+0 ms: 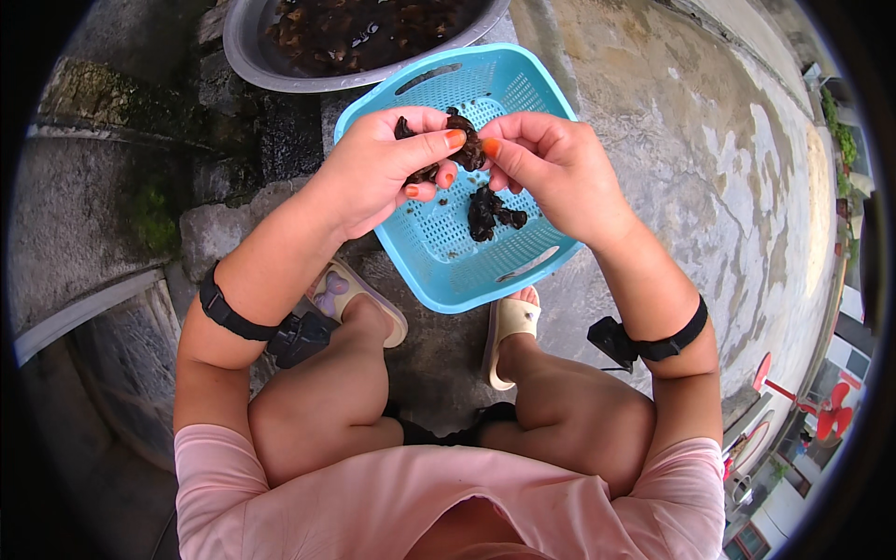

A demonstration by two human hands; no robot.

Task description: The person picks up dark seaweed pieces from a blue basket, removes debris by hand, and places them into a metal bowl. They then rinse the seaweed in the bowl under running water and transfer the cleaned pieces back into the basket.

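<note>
Dark brown, wrinkled pieces that look like wood ear fungus are held in my left hand, its thumb pressing on top. The fingertips of my right hand pinch the right edge of the same piece. Both hands are above a light blue perforated plastic basket. More dark fungus lies on the basket floor among small bits of debris. Beyond the basket, a wide metal basin holds dark water with many brown pieces in it.
My feet in cream slippers rest on the concrete, either side of the basket's near end. Rough stone blocks and a mossy wall stand at left. Stained concrete ground stretches to the right, with a red-bladed object far off.
</note>
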